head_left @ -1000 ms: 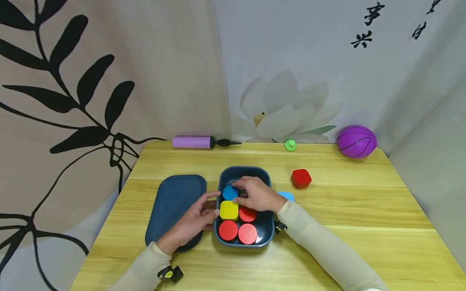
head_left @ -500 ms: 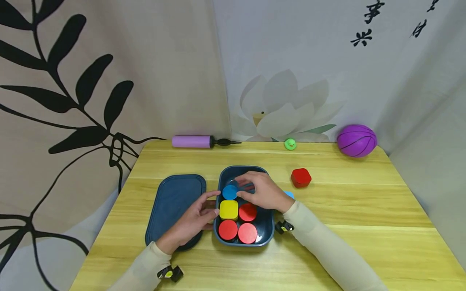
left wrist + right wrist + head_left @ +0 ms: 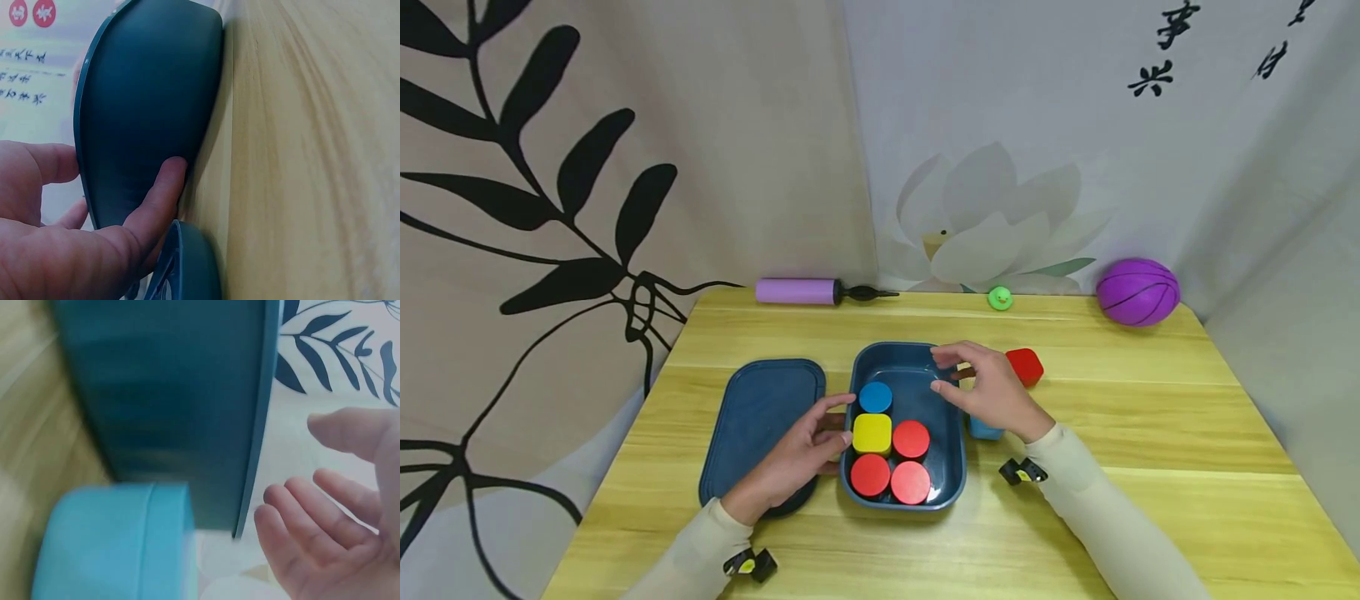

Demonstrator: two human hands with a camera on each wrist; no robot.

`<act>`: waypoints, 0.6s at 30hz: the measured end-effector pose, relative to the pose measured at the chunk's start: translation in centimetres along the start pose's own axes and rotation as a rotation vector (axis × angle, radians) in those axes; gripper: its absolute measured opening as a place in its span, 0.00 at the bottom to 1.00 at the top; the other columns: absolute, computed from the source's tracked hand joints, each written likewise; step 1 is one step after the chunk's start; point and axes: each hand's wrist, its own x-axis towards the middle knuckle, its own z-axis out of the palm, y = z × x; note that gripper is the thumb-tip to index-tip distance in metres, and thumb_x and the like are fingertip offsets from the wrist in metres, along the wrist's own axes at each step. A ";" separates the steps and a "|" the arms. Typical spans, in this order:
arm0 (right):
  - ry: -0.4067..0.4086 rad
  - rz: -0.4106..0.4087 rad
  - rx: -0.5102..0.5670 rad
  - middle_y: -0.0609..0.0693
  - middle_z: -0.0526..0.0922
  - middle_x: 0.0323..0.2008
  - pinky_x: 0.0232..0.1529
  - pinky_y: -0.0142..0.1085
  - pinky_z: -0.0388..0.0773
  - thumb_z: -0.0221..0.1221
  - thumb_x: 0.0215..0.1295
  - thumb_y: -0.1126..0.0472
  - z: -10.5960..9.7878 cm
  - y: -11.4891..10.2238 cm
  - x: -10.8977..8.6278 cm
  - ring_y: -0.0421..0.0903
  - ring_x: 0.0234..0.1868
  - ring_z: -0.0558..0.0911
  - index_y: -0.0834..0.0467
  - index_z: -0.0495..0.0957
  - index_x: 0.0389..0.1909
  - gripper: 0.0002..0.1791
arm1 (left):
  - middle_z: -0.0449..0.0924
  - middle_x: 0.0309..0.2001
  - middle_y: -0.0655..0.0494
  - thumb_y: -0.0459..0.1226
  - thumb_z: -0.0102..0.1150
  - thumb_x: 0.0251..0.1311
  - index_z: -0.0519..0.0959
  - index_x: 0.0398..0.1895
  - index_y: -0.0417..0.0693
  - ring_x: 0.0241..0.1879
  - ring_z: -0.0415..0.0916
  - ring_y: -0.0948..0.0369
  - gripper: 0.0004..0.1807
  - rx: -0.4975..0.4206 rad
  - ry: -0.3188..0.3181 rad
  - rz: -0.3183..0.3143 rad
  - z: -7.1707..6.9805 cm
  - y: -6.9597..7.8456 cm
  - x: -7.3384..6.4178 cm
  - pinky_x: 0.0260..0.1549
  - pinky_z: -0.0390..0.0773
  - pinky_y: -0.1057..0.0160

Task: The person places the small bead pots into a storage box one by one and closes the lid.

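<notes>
A dark blue box (image 3: 946, 458) sits before me, holding a blue round piece (image 3: 876, 397), a yellow square piece (image 3: 872, 433) and several red round pieces (image 3: 911, 437). My left hand (image 3: 797, 458) rests against the box's left side with extended fingers; in the left wrist view a fingertip (image 3: 172, 169) lies on its outer wall. Over the right rim, my right hand (image 3: 992, 396) has its thumb and fingers spread, holding nothing. Partly under that hand, a light blue block (image 3: 985, 429) stands beside the box, and it looms large in the right wrist view.
The dark blue lid (image 3: 767, 408) lies left of the box, under my left forearm. A red block (image 3: 1025, 367) stands behind my right hand. Along the back edge are a purple pump (image 3: 797, 292), a green toy duck (image 3: 1000, 298) and a purple ball (image 3: 1138, 292).
My right hand has let go of the blue round piece and moved right, out over the box's right rim. The pieces stay in place, and my left hand has not moved.
</notes>
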 end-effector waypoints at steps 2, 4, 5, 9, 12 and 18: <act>0.023 0.017 -0.012 0.53 0.86 0.59 0.54 0.50 0.87 0.74 0.66 0.59 -0.5 0.5 -0.5 0.52 0.56 0.87 0.59 0.82 0.64 0.26 | 0.64 0.74 0.38 0.42 0.56 0.80 0.58 0.82 0.63 0.60 0.76 0.52 0.33 -0.002 0.003 -0.002 0.0 0.0 0.0 0.50 0.86 0.52; 0.041 0.030 -0.019 0.53 0.86 0.59 0.55 0.52 0.86 0.74 0.65 0.59 -1.0 1.0 -1.0 0.53 0.57 0.87 0.59 0.82 0.63 0.26 | 0.64 0.74 0.38 0.42 0.56 0.80 0.58 0.82 0.64 0.59 0.76 0.52 0.33 0.000 0.004 0.000 0.0 0.0 0.0 0.50 0.86 0.52; 0.046 0.034 -0.018 0.54 0.86 0.59 0.57 0.53 0.86 0.74 0.65 0.59 -1.2 1.4 -1.2 0.55 0.58 0.86 0.59 0.82 0.63 0.26 | 0.65 0.73 0.38 0.42 0.56 0.80 0.58 0.82 0.64 0.59 0.76 0.52 0.32 -0.003 0.006 -0.002 0.0 0.0 0.0 0.50 0.87 0.52; 0.032 0.056 -0.028 0.56 0.86 0.60 0.60 0.54 0.83 0.73 0.65 0.60 -1.8 2.7 -2.4 0.59 0.60 0.84 0.59 0.81 0.64 0.26 | 0.64 0.73 0.38 0.42 0.55 0.81 0.57 0.83 0.63 0.59 0.76 0.52 0.33 -0.001 0.002 0.007 0.0 0.0 0.0 0.49 0.87 0.52; -0.011 0.074 -0.059 0.57 0.85 0.61 0.61 0.55 0.83 0.74 0.64 0.59 -2.1 3.5 -3.3 0.59 0.61 0.83 0.60 0.81 0.64 0.28 | 0.64 0.73 0.37 0.42 0.55 0.81 0.57 0.82 0.63 0.58 0.76 0.52 0.32 -0.002 0.000 0.008 0.0 0.0 0.0 0.50 0.87 0.52; -0.102 0.108 -0.122 0.55 0.84 0.61 0.59 0.54 0.84 0.77 0.62 0.55 -2.3 4.4 -4.7 0.57 0.60 0.84 0.62 0.80 0.65 0.33 | 0.64 0.73 0.37 0.42 0.55 0.81 0.57 0.83 0.62 0.59 0.76 0.52 0.33 0.002 0.000 0.002 0.1 0.0 0.0 0.50 0.87 0.52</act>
